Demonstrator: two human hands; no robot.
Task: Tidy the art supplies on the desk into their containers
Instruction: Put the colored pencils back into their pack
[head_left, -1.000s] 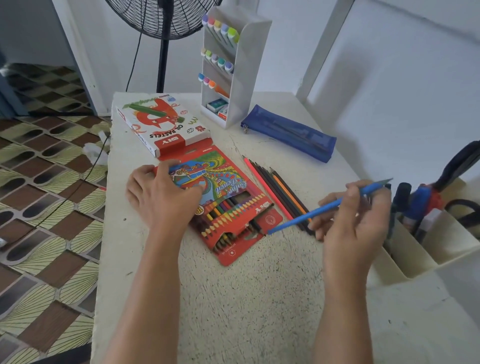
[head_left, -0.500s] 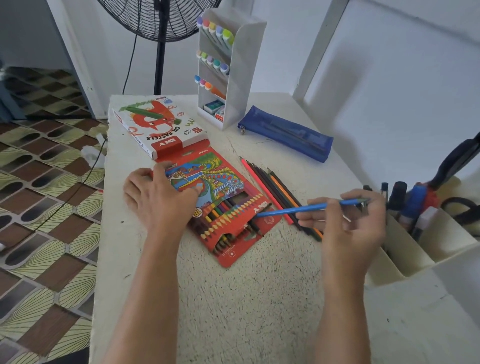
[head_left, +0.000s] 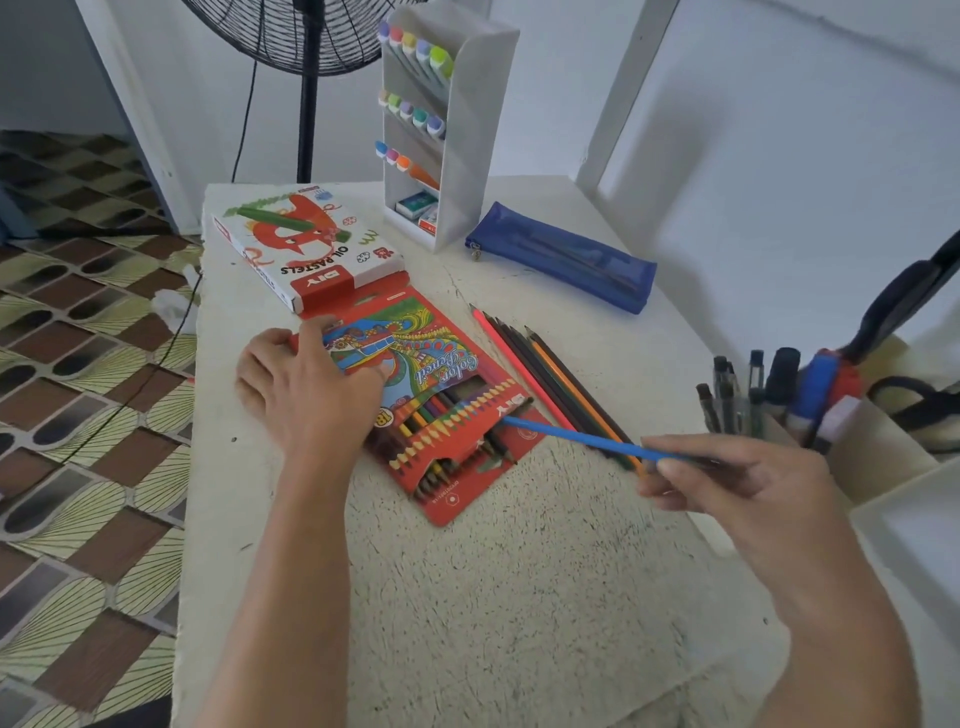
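The left hand (head_left: 306, 384) lies spread and relaxed on the colour pencil box (head_left: 431, 364), pressing it down near the table's (head_left: 493, 597) left edge. The right hand (head_left: 727, 483) pinches a blue pencil (head_left: 571, 436) by its near end. The pencil's far tip seems to reach the box's right edge, though blur hides any contact. Loose pencils (head_left: 540, 364) lie in a row just right of the box. An oil pastels box (head_left: 306, 244) sits at the far left corner, touching the pencil box. A marker rack (head_left: 467, 130) and a blue pencil case (head_left: 561, 257) stand along the far edge, and a pen organiser (head_left: 872, 457) stands at the right edge.
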